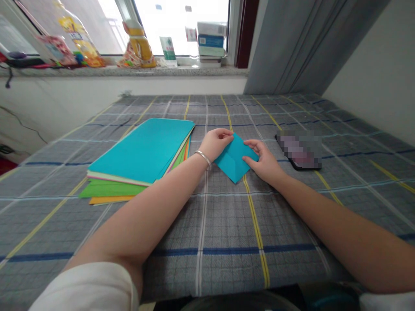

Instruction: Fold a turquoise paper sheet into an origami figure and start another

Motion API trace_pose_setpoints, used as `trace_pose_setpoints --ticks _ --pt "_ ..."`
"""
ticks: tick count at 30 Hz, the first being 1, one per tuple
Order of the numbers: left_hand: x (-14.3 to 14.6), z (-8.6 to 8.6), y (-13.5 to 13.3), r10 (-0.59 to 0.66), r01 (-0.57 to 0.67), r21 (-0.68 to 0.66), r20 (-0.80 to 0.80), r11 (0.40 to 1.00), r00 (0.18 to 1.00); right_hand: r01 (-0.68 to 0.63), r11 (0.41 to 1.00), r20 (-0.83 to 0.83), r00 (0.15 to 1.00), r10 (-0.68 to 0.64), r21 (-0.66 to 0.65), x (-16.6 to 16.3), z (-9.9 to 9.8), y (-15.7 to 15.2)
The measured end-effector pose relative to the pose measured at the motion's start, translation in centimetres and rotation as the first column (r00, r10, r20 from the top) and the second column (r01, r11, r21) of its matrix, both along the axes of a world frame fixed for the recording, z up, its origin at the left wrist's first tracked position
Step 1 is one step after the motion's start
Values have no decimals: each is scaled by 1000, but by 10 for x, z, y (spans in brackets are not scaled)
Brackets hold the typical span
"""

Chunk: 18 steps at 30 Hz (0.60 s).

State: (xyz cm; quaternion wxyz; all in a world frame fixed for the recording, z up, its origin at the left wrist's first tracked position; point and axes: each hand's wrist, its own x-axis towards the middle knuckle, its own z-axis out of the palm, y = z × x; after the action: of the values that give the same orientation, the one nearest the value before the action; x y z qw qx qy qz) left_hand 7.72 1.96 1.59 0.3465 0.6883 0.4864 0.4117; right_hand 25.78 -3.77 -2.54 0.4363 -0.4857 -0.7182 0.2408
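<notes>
A small folded sheet of blue paper [236, 160], roughly diamond-shaped with visible creases, lies on the plaid cloth between my hands. My left hand [218, 143], with a silver bangle at the wrist, pinches its upper left edge. On the right side, my right hand [262, 160] grips the paper with the thumb on top and the fingers at the far edge. To the left of my forearm rests a stack of coloured paper [145, 149], blue on top, with green and orange sheets sticking out below.
A phone [300, 151] with a blurred screen lies right of my right hand. The grey plaid cloth [168, 263] covers the table. On the windowsill [181, 71] behind stand bottles, a white-green tube [167, 51] and stacked boxes [211, 43]. A grey curtain [298, 43] hangs at the right.
</notes>
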Motion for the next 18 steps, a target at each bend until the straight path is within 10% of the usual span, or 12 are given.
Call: trace_pose_setpoints --ticks 9,18 --pt "-21 19 5 -103 90 -238 -46 967 994 -81 991 -43 996 77 -107 -2 3 -3" --pt "-17 -12 1 7 0 -425 16 905 1000 -87 918 -155 987 28 -386 -4 5 -5"
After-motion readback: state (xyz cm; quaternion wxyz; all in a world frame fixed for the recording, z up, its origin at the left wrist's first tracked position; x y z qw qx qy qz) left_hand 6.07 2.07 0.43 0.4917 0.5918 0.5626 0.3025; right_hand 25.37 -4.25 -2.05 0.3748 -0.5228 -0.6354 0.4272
